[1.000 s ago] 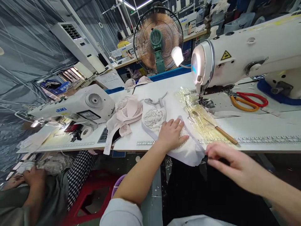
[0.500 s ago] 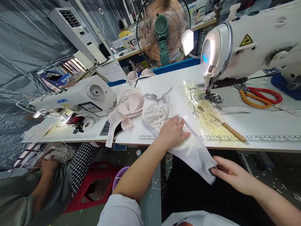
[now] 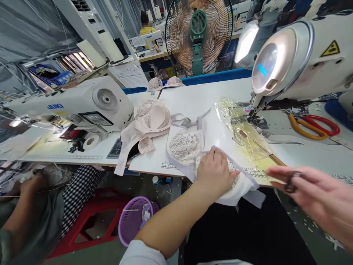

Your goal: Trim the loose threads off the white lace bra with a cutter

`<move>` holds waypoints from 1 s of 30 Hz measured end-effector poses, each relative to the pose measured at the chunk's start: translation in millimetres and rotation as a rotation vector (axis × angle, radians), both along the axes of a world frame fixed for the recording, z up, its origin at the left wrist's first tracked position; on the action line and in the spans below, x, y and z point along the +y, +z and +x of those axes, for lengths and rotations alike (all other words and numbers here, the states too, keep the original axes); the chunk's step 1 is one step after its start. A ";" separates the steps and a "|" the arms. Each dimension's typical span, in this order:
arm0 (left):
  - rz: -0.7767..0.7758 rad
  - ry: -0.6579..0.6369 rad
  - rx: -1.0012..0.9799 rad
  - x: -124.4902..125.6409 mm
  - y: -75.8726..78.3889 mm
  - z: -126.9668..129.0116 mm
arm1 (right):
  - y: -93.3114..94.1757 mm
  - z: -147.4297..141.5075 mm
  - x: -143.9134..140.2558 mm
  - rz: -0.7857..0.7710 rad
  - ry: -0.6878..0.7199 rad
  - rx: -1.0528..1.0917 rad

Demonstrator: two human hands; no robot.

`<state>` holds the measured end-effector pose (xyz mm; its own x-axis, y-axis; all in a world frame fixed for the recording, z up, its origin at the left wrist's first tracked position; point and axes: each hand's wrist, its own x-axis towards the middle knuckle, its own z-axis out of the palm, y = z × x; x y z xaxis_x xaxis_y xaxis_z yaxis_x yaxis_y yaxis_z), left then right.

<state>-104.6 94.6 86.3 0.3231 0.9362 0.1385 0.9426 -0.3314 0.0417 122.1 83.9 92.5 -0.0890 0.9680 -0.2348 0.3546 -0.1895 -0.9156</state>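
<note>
White and lacy, the bra (image 3: 186,145) at frame centre looks largely assembled, though what remains is unclear, with the left hand (image 3: 216,173) laid across it and the right hand (image 3: 313,191), lower right, off it, curled round a small dark object (image 3: 292,182).

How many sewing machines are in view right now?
4 visible: near left machine beside the beige bra; near right machine, cut off by the picture edge; back left machine and back right machine, either side of the fan. Others may be hidden behind it.
</note>
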 end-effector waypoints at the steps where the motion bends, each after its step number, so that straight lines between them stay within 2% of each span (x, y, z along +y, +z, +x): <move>1: -0.018 -0.028 -0.014 0.8 2.8 -5.1 | 0.2 -20.1 1.4 -0.082 0.017 0.186; 3: -0.036 -0.072 -0.042 1.9 6.5 -14.9 | -0.9 -55.3 5.7 -0.123 0.028 0.446; 5: -0.023 -0.075 -0.061 2.2 6.8 -22.3 | -2.1 -81.6 12.0 -0.093 0.037 0.577; 9: 0.016 -0.098 -0.089 3.0 0.9 -32.0 | -4.7 -105.1 25.6 -0.106 0.059 0.581; 12: 0.009 -0.151 -0.120 4.0 -2.2 -38.4 | -7.6 -102.5 34.4 -0.132 0.098 0.423; 16: 0.013 -0.142 -0.128 3.8 -1.5 -43.1 | -4.7 -96.5 49.8 -0.016 0.218 0.124; 21: 0.005 -0.107 -0.146 2.2 -0.5 -42.2 | 12.0 -111.6 73.6 0.402 0.350 -0.420; 23: 0.017 -0.108 -0.161 1.6 -2.1 -41.8 | 16.0 -119.7 79.8 0.495 0.382 -0.584; 27: 0.077 -0.117 -0.186 0.6 -7.3 -42.1 | 12.5 -129.9 83.1 0.497 0.417 -0.823; 30: 0.084 -0.119 -0.198 0.8 -9.7 -42.3 | 6.4 -133.0 82.1 0.491 0.440 -0.896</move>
<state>-146.9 95.3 76.6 0.3895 0.8756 0.2856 0.8727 -0.4500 0.1894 -10.9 166.0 98.9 -0.4373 0.8992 0.0141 0.8725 0.4280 -0.2356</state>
